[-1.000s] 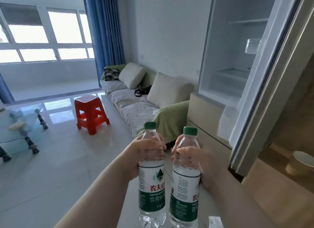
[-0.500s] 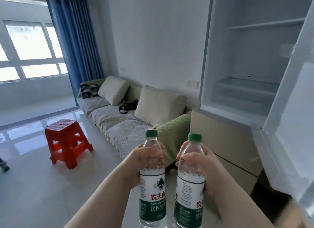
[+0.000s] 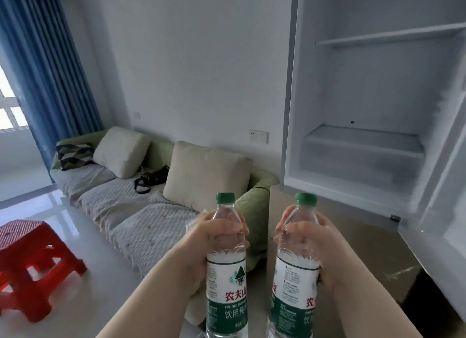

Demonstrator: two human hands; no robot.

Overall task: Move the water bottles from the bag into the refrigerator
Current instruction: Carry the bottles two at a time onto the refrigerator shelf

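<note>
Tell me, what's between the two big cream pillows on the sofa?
A black bag lies on the sofa between the farther cream pillow and the nearer cream pillow, as the head view shows.

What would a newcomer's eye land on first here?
Front and centre, the left hand grips the left bottle and the right hand grips the right bottle, both upright with green caps. At upper right the refrigerator stands open; a red stool sits at lower left.

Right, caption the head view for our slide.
Left hand grips left bottle, right hand grips right bottle, facing open refrigerator.
</note>
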